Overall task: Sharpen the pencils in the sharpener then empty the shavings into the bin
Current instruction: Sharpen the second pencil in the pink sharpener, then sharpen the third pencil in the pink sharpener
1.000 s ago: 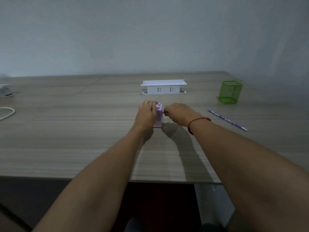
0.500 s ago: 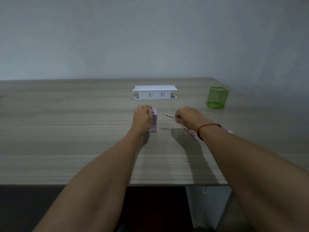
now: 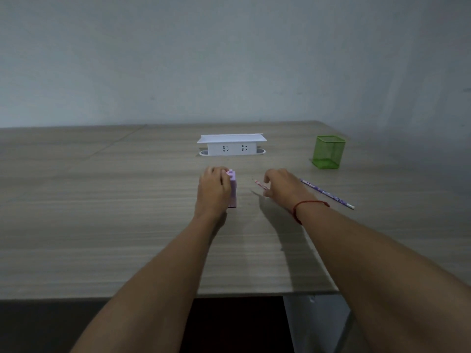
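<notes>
A small purple sharpener [image 3: 232, 189] stands upright on the wooden table [image 3: 102, 205], and my left hand [image 3: 212, 192] grips it from the left side. My right hand [image 3: 283, 187] is a short way to its right and pinches a red patterned pencil [image 3: 258, 182]. The pencil's sharp tip points left at the sharpener with a gap between them, and most of its length is hidden under the hand. A second, purple pencil [image 3: 328, 194] lies loose on the table just right of my right hand. A green mesh bin [image 3: 328, 151] stands at the back right.
A white socket box [image 3: 231, 146] sits at the back of the table behind the sharpener. The table's front edge runs below my forearms. A plain grey wall rises behind the table.
My right hand has drawn the red pencil out of the sharpener and moved to the right. My left hand has kept its hold on the sharpener.
</notes>
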`<state>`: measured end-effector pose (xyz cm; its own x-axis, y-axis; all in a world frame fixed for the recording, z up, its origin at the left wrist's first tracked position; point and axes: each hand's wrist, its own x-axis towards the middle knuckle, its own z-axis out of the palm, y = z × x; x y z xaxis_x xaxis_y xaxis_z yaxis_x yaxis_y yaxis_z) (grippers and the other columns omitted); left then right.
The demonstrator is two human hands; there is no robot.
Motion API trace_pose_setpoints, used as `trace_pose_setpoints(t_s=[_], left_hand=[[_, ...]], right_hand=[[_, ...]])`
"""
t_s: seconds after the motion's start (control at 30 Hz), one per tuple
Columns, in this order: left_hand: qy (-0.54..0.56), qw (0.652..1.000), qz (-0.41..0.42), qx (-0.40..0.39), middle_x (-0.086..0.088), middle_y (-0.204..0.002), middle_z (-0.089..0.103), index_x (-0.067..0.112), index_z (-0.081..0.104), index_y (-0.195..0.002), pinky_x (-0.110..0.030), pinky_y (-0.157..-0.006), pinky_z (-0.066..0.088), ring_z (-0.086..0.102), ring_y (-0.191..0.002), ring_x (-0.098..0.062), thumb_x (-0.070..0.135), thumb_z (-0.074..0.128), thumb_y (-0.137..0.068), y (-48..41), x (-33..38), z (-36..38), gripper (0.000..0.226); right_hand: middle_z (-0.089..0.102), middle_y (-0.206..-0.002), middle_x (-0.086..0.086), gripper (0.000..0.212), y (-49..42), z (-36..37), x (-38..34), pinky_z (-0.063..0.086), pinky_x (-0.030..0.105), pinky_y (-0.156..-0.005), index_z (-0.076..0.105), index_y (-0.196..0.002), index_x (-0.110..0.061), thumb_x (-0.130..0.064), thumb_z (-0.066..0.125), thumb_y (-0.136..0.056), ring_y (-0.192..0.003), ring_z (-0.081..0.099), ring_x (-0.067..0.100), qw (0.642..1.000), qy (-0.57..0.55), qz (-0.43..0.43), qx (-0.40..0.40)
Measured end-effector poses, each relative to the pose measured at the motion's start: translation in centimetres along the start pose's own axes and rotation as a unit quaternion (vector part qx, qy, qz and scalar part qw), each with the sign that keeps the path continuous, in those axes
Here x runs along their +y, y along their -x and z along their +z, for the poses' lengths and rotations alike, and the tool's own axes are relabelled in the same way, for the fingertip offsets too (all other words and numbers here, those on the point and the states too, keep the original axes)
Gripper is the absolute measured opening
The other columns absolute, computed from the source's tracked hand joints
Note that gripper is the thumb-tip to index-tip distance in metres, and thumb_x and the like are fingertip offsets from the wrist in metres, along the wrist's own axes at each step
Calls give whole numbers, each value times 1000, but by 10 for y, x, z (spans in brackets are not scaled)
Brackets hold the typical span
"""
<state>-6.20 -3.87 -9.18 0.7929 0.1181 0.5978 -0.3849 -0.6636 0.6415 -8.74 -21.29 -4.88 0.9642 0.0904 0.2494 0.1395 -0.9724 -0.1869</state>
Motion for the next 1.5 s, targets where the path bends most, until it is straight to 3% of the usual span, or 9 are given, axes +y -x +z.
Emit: trace_pose_setpoints(t_s=[0.13, 0.37, 0.5, 0.6, 0.8, 0.97, 1.2, 1.27, 1.5], left_hand=[[-9, 1000, 10, 12, -9, -102, 58, 11, 62, -103, -27, -79, 37, 48, -92, -16, 18, 32, -99, 2, 0, 0, 31], [-4, 1000, 6, 12, -9, -104, 60, 11, 64, -103, -21, -78, 32, 45, -90, -9, 17, 34, -98, 1, 1, -1, 31], [-11, 1000, 11, 18, -10, -101, 60, 10, 64, -102, -24, -78, 33, 45, -89, -12, 16, 34, -98, 2, 2, 0, 30], [-17, 1000, 7, 25, -10, -101, 59, 10, 63, -104, -25, -77, 35, 45, -89, -13, 17, 33, -99, 2, 3, 1, 31], [-29, 999, 5, 41, -12, -102, 60, 9, 63, -107, -25, -77, 34, 49, -91, -18, 18, 34, -98, 0, -3, 8, 31], [-43, 998, 19, 44, -12, -102, 60, 9, 62, -107, -27, -79, 36, 51, -92, -21, 17, 33, -99, 0, -5, 8, 31], [-57, 997, 34, 38, -12, -101, 63, 9, 64, -104, -23, -78, 32, 46, -86, -14, 17, 34, -96, 0, -4, 4, 32], [-66, 996, 40, 32, -13, -100, 64, 8, 66, -99, -24, -77, 31, 49, -87, -18, 18, 35, -94, 0, -1, -1, 34], [-71, 996, 36, 31, -13, -101, 64, 7, 68, -100, -28, -79, 35, 54, -92, -25, 22, 31, -89, 5, -4, -22, 42]], right_hand=[[63, -114, 18, 19, -6, 15, -13, 48, 36, -84, 65, -108, -5, -15, 58, -93, -103, 61, 34, 1000, 16, -8, -16], [63, -115, 18, 29, -11, 20, -18, 48, 36, -83, 64, -109, -4, -27, 53, -97, -105, 61, 35, 999, 43, -12, -27], [63, -112, 16, 30, -6, 18, -5, 45, 35, -81, 65, -104, -5, -29, 50, -96, -102, 61, 35, 998, 50, 7, 24], [59, -116, 13, 24, -1, 19, 10, 41, 37, -91, 64, -108, -8, -19, 50, -91, -109, 56, 31, 991, 105, 28, 72], [55, -127, 11, 33, 6, 18, 56, 34, 40, -100, 55, -121, -11, -16, 51, -89, -119, 50, 29, 979, 113, 147, 86], [57, -130, 11, 30, 11, 28, 81, 33, 40, -102, 56, -124, -12, -13, 44, -96, -123, 50, 30, 956, 44, 284, 55], [51, -130, 14, 32, 7, 18, 73, 44, 40, -98, 58, -127, -10, -10, 46, -98, -124, 48, 31, 970, 66, 232, 35], [49, -130, 13, 32, 5, 16, 66, 43, 39, -98, 58, -126, -11, -10, 50, -95, -124, 47, 30, 974, 71, 212, 31], [57, -124, 14, 30, -5, 6, 11, 41, 41, -98, 54, -124, -11, -14, 56, -94, -116, 53, 33, 1000, 2, 9, 5]])
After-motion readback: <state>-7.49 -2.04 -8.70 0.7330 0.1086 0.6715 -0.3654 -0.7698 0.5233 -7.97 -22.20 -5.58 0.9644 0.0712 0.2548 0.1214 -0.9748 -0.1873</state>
